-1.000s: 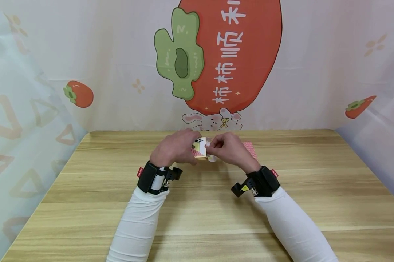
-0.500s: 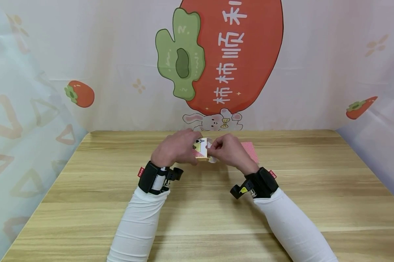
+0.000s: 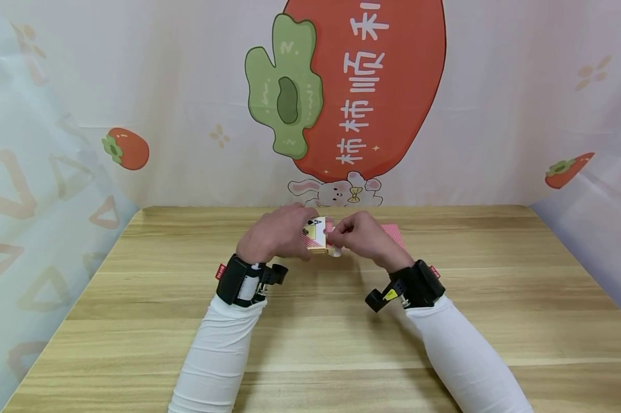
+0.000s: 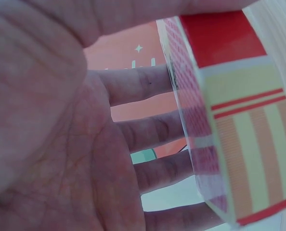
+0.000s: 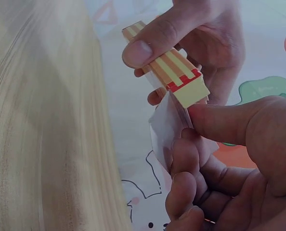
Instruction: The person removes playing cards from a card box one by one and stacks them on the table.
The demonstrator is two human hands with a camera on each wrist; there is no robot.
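My left hand (image 3: pixel 279 232) grips a playing card box (image 3: pixel 318 235) near the back of the table, thumb on one narrow side and fingers on the other. The box's face has an "A" and a red pattern. In the left wrist view, the narrow side of the box (image 4: pixel 251 134) carries orange and yellow stripes and a red band. My right hand (image 3: pixel 362 238) is at the box's right end. There, in the right wrist view, its thumb and curled fingers pinch the pale end flap (image 5: pixel 166 130), which stands out from the box.
A red-patterned flat item (image 3: pixel 394 234), like a card back, lies on the wooden table (image 3: pixel 321 344) partly behind my right hand. A printed cloth backdrop (image 3: pixel 186 103) rises along the table's far edge.
Both hands stay nearly in place. Red pattern now shows beside the box's right end, where it looked pale before. My right wrist has shifted slightly right since half a second ago.
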